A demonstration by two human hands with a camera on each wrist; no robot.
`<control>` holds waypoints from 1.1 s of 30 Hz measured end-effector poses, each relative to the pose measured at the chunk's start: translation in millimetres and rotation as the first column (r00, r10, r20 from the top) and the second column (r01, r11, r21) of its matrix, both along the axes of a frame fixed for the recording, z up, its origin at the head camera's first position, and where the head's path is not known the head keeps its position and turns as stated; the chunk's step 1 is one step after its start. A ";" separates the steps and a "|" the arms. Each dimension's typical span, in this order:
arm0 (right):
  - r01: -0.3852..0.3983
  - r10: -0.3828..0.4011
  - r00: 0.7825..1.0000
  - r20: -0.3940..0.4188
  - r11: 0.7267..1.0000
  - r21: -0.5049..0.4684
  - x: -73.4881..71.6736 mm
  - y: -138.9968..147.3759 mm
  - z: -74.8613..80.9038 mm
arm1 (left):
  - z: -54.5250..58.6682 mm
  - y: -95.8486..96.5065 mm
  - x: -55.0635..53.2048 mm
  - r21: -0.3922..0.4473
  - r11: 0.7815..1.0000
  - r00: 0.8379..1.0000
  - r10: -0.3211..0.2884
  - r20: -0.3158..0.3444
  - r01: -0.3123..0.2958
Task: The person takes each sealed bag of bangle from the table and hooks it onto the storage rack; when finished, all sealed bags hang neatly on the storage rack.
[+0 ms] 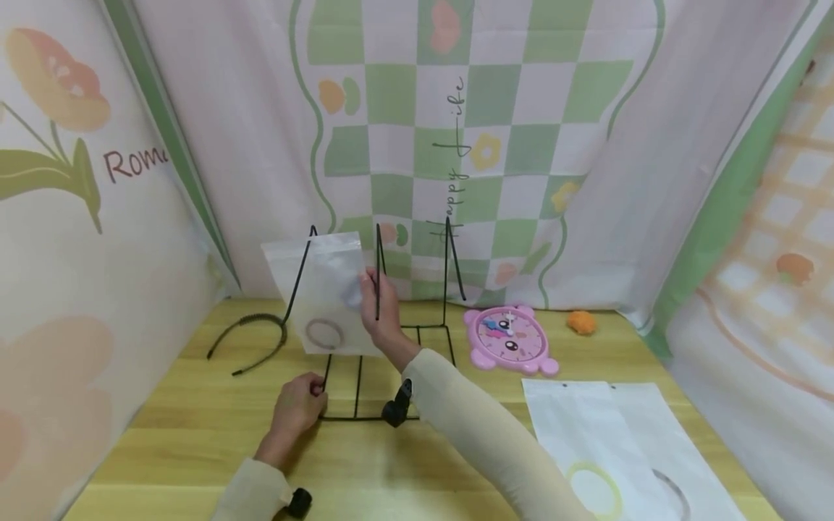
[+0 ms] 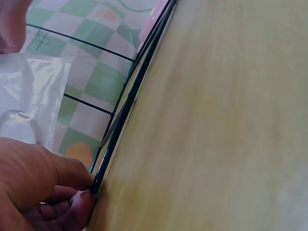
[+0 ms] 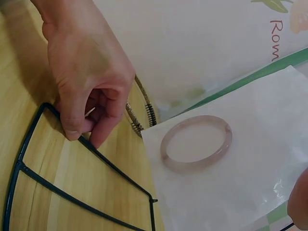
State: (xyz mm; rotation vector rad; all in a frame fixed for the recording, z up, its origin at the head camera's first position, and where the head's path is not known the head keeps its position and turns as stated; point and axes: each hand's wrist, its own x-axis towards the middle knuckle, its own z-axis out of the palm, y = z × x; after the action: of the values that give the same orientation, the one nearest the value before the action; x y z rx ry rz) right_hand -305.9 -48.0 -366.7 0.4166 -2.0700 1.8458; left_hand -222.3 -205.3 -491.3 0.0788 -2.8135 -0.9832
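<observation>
A white, partly clear zip bag (image 1: 332, 297) with a pale mauve bangle (image 3: 185, 167) in it stands tilted at the left part of a black wire rack (image 1: 352, 418). My right hand (image 1: 384, 311) holds the bag by its right edge; in the right wrist view only a fingertip shows at that edge. Low on the table, my left hand (image 1: 296, 409) pinches the rack's side bar near its front left corner. The left wrist view shows thumb and fingers on that bar (image 2: 127, 103). One upright prong passes in front of my right hand.
Left of the rack lies a dark headband (image 1: 284, 333). To the right are a pink animal-shaped clock (image 1: 511, 340) and a small orange item (image 1: 581, 323). Nearer, two white bags (image 1: 625, 420) hold a yellow ring and a greyish ring. A patterned curtain (image 1: 547, 159) hangs behind the table.
</observation>
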 end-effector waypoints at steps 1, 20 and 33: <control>-0.002 0.002 1.000 0.013 1.000 -0.002 -0.9 -0.3 -0.2 | -0.3 -0.1 -0.1 0.000 1.000 1.000 -0.001 -0.001 0.001; -0.009 0.039 0.973 0.226 0.991 -0.134 -12.4 -10.6 7.6 | -1.5 -0.6 1.3 0.020 1.000 1.000 -0.013 -0.010 0.013; -0.048 0.084 0.970 0.226 0.985 -0.164 -16.3 -11.7 5.5 | -0.7 -0.5 0.6 0.001 1.000 1.000 -0.001 -0.001 0.001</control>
State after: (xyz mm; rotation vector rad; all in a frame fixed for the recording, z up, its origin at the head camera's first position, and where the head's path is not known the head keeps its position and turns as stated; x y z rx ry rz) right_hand -322.2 -59.6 -361.2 0.2407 -2.0561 2.1715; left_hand -221.7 -205.8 -492.0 0.0770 -2.8126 -0.9839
